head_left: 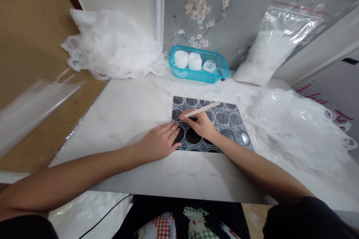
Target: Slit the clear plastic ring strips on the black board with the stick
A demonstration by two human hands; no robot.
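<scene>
A thin pale stick (206, 107) is pinched in my right hand (202, 124), its lower end pointing down at the left side of a black rectangle. Over this black backing (193, 136) lies a clear film sheet (196, 163) with rows of round outlines, and part of the film sticks out past the backing's near edge. My left hand (161, 140) rests flat with fingers stretched, fingertips on the left edge of the backing, close to the right hand. What the stick's tip touches is too small to make out.
Behind stands a blue basket (199, 76) with stacks of white discs. A heap of translucent cut-out sheets (112, 48) is at the back left, another heap (297, 130) at the right. A filled zip bag (272, 52) leans on the wall. The white table's front edge (179, 195) is near my lap.
</scene>
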